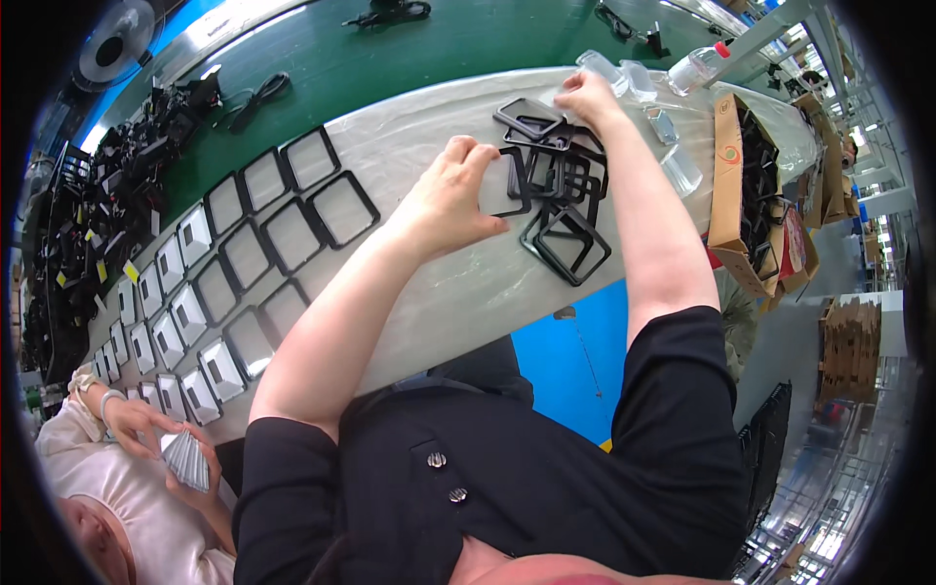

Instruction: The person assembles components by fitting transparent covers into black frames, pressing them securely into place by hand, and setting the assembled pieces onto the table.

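My left hand [451, 198] reaches over the table with thumb and fingers spread apart. Between them lies the near side of a black rectangular frame [519, 183], at the left edge of a loose pile; I see no firm grip on it. Beyond the pile, my right hand [589, 98] has its fingers drawn together, and whatever they pinch is too small to make out. Close to that hand are clear plastic pieces [639, 81]. Several black frames [575, 244] overlap in the pile between my forearms.
Rows of black frames [292, 236] cover the table to the left, some with white boxy pieces [221, 370]. A co-worker's hands [185, 458] hold a stack of thin pieces. At right are a cardboard box [726, 185] of black parts and a clear bottle [698, 68].
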Tool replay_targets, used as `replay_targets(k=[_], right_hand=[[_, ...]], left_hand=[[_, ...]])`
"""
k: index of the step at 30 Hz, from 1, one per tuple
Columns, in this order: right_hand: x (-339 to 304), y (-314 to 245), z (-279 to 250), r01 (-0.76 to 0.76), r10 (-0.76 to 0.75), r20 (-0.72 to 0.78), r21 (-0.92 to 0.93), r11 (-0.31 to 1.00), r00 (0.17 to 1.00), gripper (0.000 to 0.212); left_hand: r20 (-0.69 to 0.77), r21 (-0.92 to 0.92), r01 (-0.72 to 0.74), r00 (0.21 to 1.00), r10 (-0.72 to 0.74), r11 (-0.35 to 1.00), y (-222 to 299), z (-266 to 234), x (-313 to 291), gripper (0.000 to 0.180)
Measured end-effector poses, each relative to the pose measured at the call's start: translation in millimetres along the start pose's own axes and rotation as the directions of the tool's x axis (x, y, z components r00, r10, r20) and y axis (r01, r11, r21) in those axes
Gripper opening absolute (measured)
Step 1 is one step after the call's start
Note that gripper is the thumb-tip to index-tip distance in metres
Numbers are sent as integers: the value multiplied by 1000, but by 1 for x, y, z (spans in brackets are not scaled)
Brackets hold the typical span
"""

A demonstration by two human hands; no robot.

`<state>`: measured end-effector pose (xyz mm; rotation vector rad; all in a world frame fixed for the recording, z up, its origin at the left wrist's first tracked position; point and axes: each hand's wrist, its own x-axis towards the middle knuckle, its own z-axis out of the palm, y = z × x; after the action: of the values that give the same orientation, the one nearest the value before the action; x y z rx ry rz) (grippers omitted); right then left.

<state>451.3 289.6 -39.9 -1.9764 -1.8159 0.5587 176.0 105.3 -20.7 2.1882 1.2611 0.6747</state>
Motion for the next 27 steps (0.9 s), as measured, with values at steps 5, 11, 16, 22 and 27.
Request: replay_targets(k=[5, 11, 16, 22, 27], right_hand=[[-114, -83, -40, 173, -199, -18, 572, 802, 980, 13], [-257, -126, -4, 675, -729, -57, 433, 598, 682, 12], [-280, -122, 4, 665, -762, 2, 488, 565, 647, 17], [-307, -134, 42, 201, -466, 5, 898, 391, 885, 35], [-308, -149, 48, -261, -367, 327, 941, 216, 871, 33]], left_hand=[[-259, 65, -44, 964, 60, 997, -3, -27, -54, 102], [-268, -161, -76, 963, 30, 984, 23, -37, -109, 104], [-283, -348, -135, 959, 33, 928, 28, -36, -135, 106], [-349, -297, -140, 937, 29, 945, 27, -36, -146, 107], [-412, -107, -134, 908, 79, 985, 26, -41, -153, 105]])
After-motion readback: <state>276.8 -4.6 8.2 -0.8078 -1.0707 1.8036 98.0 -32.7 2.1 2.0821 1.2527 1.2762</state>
